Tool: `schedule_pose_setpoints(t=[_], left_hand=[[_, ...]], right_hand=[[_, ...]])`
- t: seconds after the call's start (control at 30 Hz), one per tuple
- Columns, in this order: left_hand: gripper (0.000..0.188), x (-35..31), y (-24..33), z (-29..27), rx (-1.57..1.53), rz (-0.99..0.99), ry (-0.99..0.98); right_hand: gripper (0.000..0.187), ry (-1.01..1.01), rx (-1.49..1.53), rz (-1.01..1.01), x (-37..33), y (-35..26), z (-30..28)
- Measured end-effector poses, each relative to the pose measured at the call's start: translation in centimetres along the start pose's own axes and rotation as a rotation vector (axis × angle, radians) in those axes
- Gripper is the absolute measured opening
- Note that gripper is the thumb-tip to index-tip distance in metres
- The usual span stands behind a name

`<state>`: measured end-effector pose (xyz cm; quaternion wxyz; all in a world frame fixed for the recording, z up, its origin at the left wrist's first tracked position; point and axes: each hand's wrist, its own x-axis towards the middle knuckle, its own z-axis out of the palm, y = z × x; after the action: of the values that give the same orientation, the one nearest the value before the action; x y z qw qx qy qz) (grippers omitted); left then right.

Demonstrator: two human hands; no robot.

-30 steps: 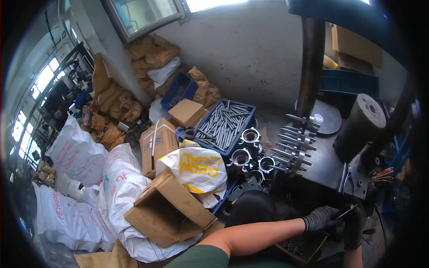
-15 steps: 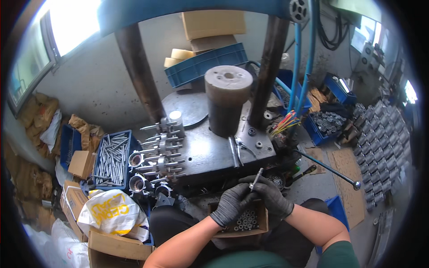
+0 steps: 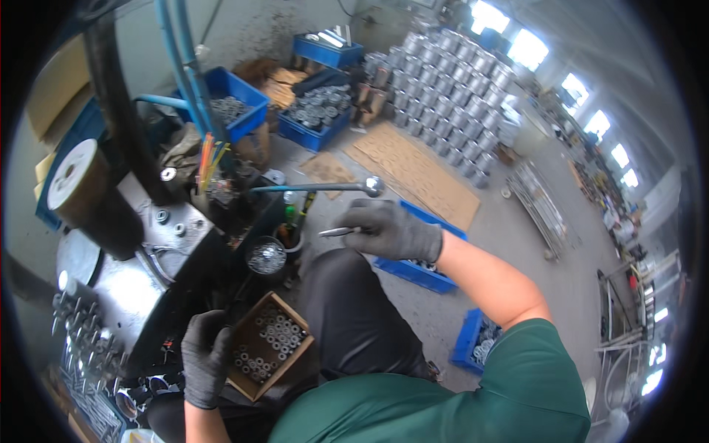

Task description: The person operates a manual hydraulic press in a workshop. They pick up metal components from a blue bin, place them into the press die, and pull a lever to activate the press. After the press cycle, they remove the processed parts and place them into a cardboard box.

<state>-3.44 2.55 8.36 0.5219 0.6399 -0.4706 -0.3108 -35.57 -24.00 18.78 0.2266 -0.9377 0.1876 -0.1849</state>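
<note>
My right hand [image 3: 402, 230], in a dark grey glove, is closed on a slim metal pin [image 3: 336, 232], whose pointed end sticks out to the left. It hovers above a blue crate [image 3: 417, 275] of metal parts, mostly hidden behind the hand and forearm. My left hand [image 3: 204, 358], gloved alike, is beside a cardboard box [image 3: 301, 353] holding many small metal rings [image 3: 277, 334]. Its thumb stands apart from loosely bent fingers, and nothing shows in it.
A press with a steel table [image 3: 133, 295] and thick post stands at left. A ball-ended lever [image 3: 374, 185] juts out just beyond my right hand. Blue bins [image 3: 314, 136], a flattened cardboard sheet [image 3: 413, 173] and stacked metal cylinders [image 3: 450, 92] lie farther off.
The view has swung right. My hands, together on the pin before, have parted: the right has carried the pin away to the right, and the left has let go.
</note>
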Motion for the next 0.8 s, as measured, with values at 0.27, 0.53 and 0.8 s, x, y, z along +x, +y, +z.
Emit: schedule_pose_setpoints(t=[0.27,0.53,0.8], left_hand=[[0.028,-0.5,1.3,1.7,0.257,0.001,-0.196],[0.034,-0.5,-1.9,3.4,0.405,-0.035,-0.385],[0.032,-0.5,-6.1,3.0,0.536,-0.071,-0.415]], right_hand=[[0.030,0.061,-0.070,1.297,-36.1,7.3,-4.8],[0.038,-0.096,-0.262,1.907,-67.0,5.2,-0.4],[0.040,-0.068,-0.238,2.162,-70.8,2.0,3.8]])
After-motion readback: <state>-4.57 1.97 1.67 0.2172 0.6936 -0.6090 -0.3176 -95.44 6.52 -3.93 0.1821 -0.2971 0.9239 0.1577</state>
